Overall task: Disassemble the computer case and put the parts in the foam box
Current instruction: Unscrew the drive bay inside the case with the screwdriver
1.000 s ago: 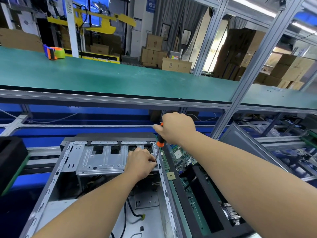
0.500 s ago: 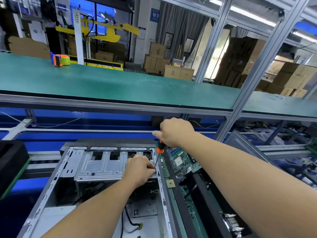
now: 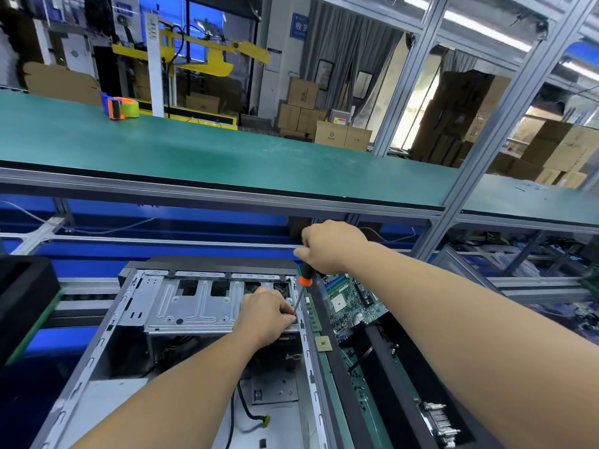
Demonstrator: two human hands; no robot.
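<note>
The right hand (image 3: 330,246) is gripping the screwdriver (image 3: 304,283) from above, its shaft slanting down to the left hand (image 3: 267,314), which is resting on the drive cage (image 3: 194,306) inside the computer case (image 3: 107,338). Right of the grip, a motherboard (image 3: 351,303) is lying in the foam box (image 3: 382,377). Behind the grip a shelf (image 3: 227,163) is running across, with a tape dispenser (image 3: 120,108) sitting on it far to the left.

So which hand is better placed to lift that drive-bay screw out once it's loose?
Left, probably. The left hand already rests on the drive bracket with its fingertips at the screwdriver tip. The right hand has its grip around the handle, so it isn't free.
</note>
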